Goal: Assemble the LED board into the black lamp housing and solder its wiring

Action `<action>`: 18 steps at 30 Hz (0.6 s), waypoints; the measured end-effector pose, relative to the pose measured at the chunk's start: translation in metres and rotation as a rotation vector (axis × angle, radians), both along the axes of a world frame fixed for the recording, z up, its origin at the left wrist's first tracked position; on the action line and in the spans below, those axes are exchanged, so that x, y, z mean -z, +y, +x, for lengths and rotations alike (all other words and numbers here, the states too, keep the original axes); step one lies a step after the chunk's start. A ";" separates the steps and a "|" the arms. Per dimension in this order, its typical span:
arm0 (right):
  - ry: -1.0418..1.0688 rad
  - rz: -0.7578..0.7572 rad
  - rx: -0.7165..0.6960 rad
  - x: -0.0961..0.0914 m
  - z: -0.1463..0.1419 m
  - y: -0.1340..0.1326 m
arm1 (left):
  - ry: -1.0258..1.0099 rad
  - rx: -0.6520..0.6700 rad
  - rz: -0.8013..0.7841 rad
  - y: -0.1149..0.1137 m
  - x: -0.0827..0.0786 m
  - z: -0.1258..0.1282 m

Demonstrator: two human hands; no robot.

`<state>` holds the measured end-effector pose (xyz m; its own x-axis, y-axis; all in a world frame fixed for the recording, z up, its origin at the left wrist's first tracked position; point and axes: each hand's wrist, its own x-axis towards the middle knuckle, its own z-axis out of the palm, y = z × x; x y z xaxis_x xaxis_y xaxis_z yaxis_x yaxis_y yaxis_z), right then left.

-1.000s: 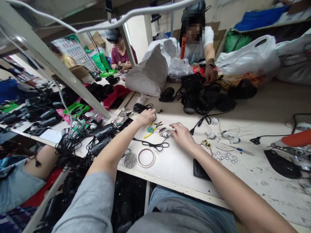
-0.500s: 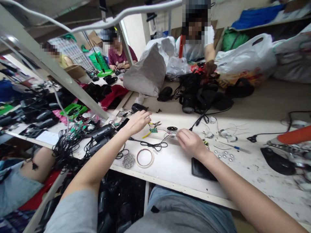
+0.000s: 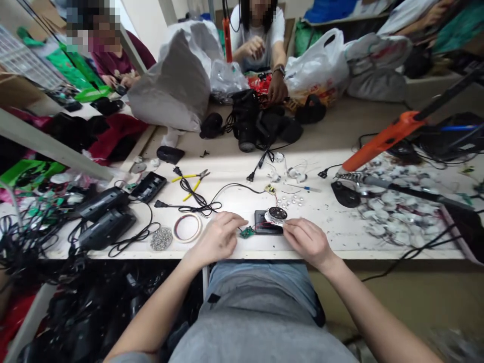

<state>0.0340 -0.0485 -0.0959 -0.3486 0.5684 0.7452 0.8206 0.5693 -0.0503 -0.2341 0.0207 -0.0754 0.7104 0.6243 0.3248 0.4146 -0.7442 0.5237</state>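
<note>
- Left hand (image 3: 217,239): I see it at the near edge of the white worktable (image 3: 340,237), fingers curled narrow, fingertips pinching or touching the small green circuit board (image 3: 247,232); I cannot tell whether the board is actually lifted
- Right hand (image 3: 308,242): resting near the table edge, fingers bent, fingertips at the round black-and-silver speaker disc (image 3: 276,214); a firm hold I cannot confirm
- Small green circuit board: lies between my two hands, just left of the flat black rectangular panel (image 3: 264,224); thin wires run from it toward the disc
- Round speaker disc: sits on the far right corner of the black panel, tilted slightly
- Roll of clear tape with a reddish rim (image 3: 186,227): flat on the table, left of the left hand
- Heap of small silver metal parts (image 3: 161,238): just beside the tape roll, nearer the edge
- Yellow-handled pliers (image 3: 191,180): lying farther back, touching the looped black cable (image 3: 196,201)
- Orange-handled tool (image 3: 385,138): on a stand at the right, well apart from my hands
- Pile of black devices and cords (image 3: 260,126): at the far side, under the hand of a co-worker in a white shirt (image 3: 264,35)
- Grey paper sack (image 3: 170,88): upright at the far left of the table
</note>
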 end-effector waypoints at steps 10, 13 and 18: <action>-0.056 0.049 -0.097 0.020 -0.001 -0.003 | -0.357 -0.137 -0.137 -0.026 0.025 0.062; -0.052 0.028 -0.110 0.026 -0.001 -0.004 | -0.275 -0.116 -0.056 -0.032 0.035 0.057; 0.021 -0.005 -0.097 0.028 -0.003 -0.006 | -0.268 -0.123 0.058 -0.042 0.040 0.055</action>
<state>0.0305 -0.0543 -0.1237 -0.3869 0.5363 0.7501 0.7604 0.6457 -0.0695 -0.1791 -0.0215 -0.1159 0.5149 0.6752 0.5281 0.3566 -0.7290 0.5843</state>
